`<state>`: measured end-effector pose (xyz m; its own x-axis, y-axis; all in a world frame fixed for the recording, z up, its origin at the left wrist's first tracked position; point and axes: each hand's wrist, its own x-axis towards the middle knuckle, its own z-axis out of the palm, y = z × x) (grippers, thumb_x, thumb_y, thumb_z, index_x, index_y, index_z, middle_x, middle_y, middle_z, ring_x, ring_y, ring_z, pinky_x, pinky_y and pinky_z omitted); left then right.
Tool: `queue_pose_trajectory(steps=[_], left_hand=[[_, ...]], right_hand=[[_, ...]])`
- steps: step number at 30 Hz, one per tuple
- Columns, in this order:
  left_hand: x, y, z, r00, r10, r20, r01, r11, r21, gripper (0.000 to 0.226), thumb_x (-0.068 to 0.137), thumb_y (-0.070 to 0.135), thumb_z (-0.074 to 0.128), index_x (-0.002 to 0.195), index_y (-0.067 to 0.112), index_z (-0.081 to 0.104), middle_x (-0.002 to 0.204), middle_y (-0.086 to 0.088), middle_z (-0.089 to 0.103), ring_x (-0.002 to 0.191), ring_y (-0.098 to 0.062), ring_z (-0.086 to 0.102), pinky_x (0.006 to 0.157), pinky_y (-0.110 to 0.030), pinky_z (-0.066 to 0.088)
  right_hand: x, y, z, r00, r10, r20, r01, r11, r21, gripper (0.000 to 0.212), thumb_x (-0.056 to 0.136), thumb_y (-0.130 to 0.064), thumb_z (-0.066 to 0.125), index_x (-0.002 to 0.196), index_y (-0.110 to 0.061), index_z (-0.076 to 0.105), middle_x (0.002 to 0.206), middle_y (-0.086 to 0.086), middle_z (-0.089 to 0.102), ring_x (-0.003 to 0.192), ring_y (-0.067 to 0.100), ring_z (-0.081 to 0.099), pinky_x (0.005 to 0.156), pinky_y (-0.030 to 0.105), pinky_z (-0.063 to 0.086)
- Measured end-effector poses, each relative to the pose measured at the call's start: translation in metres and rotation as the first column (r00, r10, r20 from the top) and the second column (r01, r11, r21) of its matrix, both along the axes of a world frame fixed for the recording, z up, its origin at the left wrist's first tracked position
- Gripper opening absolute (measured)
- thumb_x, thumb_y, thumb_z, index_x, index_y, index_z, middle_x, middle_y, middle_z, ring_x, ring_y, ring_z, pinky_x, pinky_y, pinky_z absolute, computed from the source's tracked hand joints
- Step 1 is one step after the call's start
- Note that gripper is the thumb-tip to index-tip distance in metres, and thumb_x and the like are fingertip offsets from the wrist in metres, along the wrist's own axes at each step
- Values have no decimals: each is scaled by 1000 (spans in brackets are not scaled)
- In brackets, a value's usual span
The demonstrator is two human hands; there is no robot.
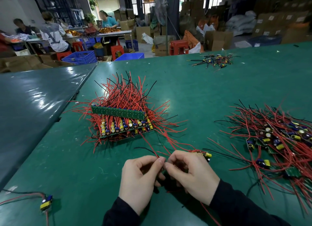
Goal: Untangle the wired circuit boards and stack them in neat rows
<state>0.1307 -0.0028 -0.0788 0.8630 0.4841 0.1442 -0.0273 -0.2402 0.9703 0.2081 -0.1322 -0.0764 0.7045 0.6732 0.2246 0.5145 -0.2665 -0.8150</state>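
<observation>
Green tabletop (194, 94), warehouse behind. Left hand (140, 178) pinches red wire (148, 144); right hand (190, 173) curls round small wired board (205, 154). Stacked boards (123, 123) ahead, tangled pile (276, 141) right. Boards likely light, rigid; wires limp, snag-prone. Best held by board edges.

No legible text. Print on cardboard box (161, 49) by red stool (179, 47) too blurred; labels on stacked cartons (263, 26) unreadable.
</observation>
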Motion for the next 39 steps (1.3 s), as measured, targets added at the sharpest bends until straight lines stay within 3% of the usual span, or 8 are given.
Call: queue_pose_trajectory(steps=[8,13,17,22,25,28,34,39], left_hand=[[0,-3,6,999,4,54,-2,999,-52,20,86,8,63,74,15,77,61,1,62,49,-8,50,38,-22,39],[0,-6,10,996,19,90,4,969,-247,17,80,20,61,78,13,77,65,1,64,58,-8,53,44,-18,42],[1,-5,10,991,80,105,-41,942,-333,21,85,15,57,76,12,76,68,0,66,66,-7,58,53,-17,48],[2,-6,15,992,2,125,83,735,-672,24,76,21,54,69,11,75,67,-9,65,63,-11,64,56,-20,54],[3,-5,15,991,-14,133,112,636,-764,25,76,19,54,69,10,76,67,-10,65,63,-14,66,60,-25,55],[3,-4,17,990,-13,138,122,552,-825,24,75,19,54,67,9,74,63,-7,61,59,-14,63,53,-24,53],[2,-2,18,983,-86,164,185,494,-850,25,78,21,51,58,11,61,59,-5,46,54,-15,50,64,-30,35],[4,3,16,995,-52,84,99,487,-868,26,77,25,55,62,11,72,61,-3,55,53,-13,58,56,-26,50]], right_hand=[[0,0,2,984,82,-161,-76,996,49,28,91,-26,57,66,-13,60,48,-1,53,37,7,48,38,14,33],[-4,0,4,991,82,-107,-71,992,104,30,89,-27,57,60,-22,55,47,-2,55,35,4,49,41,13,33],[-6,0,5,994,90,-62,-81,987,136,26,88,-28,58,63,-26,57,48,-1,56,37,6,53,45,17,38],[-8,1,4,988,121,-92,-105,980,168,24,89,-27,57,67,-17,59,49,1,59,36,8,55,43,16,39],[-7,0,4,979,155,-135,-131,977,171,25,91,-25,56,69,-14,58,51,5,61,37,11,56,43,17,40],[-7,0,4,972,181,-150,-156,973,168,26,92,-23,56,66,-18,58,53,8,63,38,12,56,43,18,41],[-10,2,4,974,197,-116,-176,969,171,24,90,-22,59,68,-11,59,50,-2,59,39,7,53,45,19,42],[-7,0,3,988,152,-18,-149,981,122,24,90,-20,59,66,-17,58,51,3,62,40,9,52,47,21,43]])
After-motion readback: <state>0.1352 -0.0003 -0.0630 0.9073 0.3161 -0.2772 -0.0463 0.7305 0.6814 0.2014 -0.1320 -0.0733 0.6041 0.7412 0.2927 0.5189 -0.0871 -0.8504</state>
